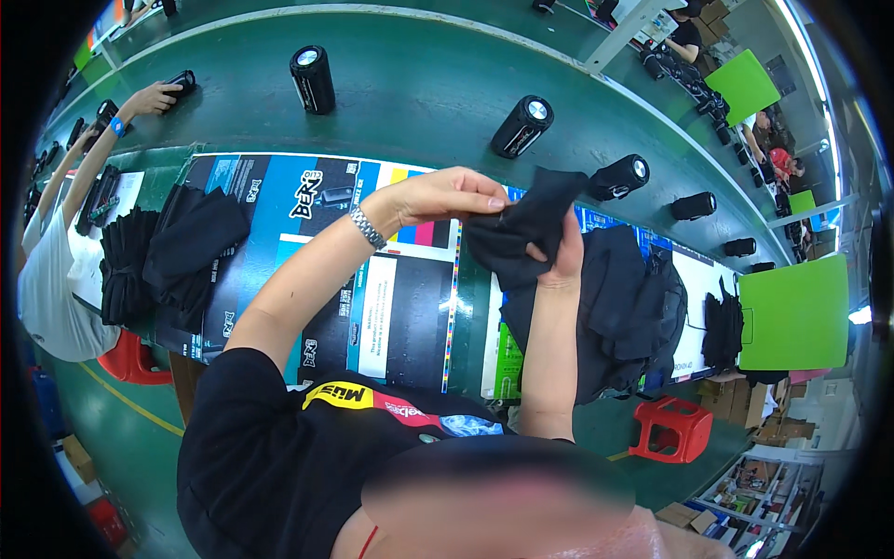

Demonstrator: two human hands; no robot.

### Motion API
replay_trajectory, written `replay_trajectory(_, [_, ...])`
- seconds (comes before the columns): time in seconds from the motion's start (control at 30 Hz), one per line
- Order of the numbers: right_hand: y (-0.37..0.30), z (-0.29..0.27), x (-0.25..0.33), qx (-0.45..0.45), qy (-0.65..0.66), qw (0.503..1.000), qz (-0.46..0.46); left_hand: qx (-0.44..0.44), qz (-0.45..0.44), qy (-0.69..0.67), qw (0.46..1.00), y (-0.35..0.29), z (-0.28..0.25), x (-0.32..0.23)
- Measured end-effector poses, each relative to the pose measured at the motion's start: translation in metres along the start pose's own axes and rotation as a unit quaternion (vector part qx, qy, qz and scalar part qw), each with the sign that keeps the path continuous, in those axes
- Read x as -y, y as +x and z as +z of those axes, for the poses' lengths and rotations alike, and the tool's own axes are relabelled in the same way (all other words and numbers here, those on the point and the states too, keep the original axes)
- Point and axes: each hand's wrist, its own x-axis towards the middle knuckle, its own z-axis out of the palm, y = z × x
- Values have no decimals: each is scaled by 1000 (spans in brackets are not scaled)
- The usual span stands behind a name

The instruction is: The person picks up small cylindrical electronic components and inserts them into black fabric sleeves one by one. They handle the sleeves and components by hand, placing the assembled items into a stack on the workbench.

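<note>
A piece of soft black cloth (521,228), perhaps a pouch, is stretched between my two hands above the printed sheets. My left hand (442,196) comes in from the left with a metal watch on its wrist and pinches the near-left edge of the cloth between thumb and fingers. On the other side, my right hand (564,247) is wrapped round the cloth, and one fingertip shows through a fold. A heap of similar black cloth (633,298) lies right beside my right forearm. Further left rests a stack of black cloth pieces (196,242).
Black cylindrical speakers stand or lie on the green bench beyond: an upright one (312,80), a tilted one (522,126), another on its side (619,177). At left, a co-worker's hand (154,97) touches a speaker. Red stools (670,429) and a green panel (794,312) flank the table.
</note>
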Motion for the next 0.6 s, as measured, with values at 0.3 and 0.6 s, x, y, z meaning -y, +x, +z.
replay_trajectory(0.3, [47,-15,49,-194,-319,911,-178,-213,99,141,962,57,-22,-2])
replay_trajectory(0.6, [145,-32,72,-308,-685,500,-432,-505,314,329,734,162,-67,24])
